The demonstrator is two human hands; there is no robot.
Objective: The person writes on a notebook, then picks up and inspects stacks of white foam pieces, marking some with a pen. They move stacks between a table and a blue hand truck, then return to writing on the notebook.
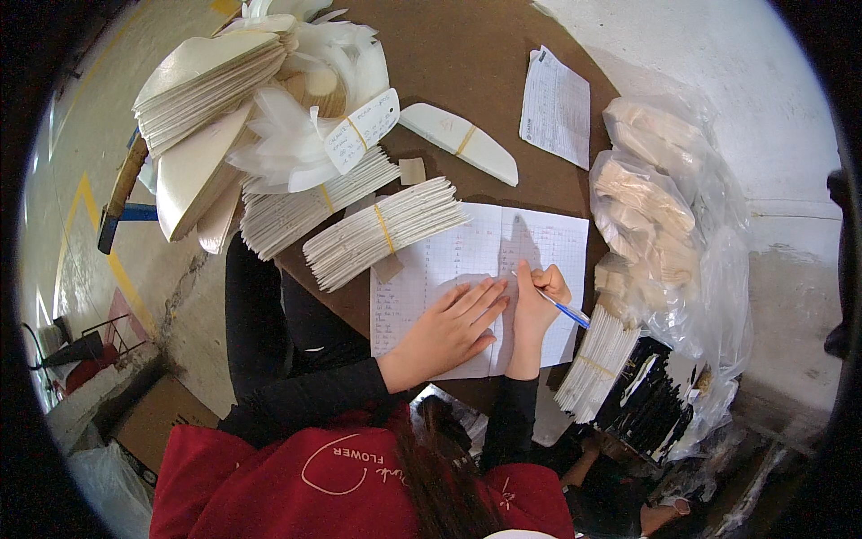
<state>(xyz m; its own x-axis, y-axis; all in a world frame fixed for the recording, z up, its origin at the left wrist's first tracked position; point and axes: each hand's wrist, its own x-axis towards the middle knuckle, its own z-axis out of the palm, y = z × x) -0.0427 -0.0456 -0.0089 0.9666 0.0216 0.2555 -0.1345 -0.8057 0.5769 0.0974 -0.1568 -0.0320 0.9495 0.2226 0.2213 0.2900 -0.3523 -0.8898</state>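
Observation:
An open notebook point(400, 305) with gridded, handwritten pages lies at the near edge of the brown table. My left hand point(449, 332) rests flat across its middle, fingers stretched out and pointing toward the right page. Over the right page, my right hand point(537, 305) grips a blue and white pen point(573, 313); its tip is close to the paper, and whether it touches I cannot tell. A banded bundle of white card pieces point(382, 232) overlaps the notebook's upper left corner.
More banded bundles point(314, 199), curved white sheets point(215, 76) and translucent pieces point(287, 135) pile up at left. A printed paper point(555, 108) lies at the back. Clear plastic bags of beige pieces point(646, 216) line the right, above another white bundle point(597, 364) and black pieces point(642, 400).

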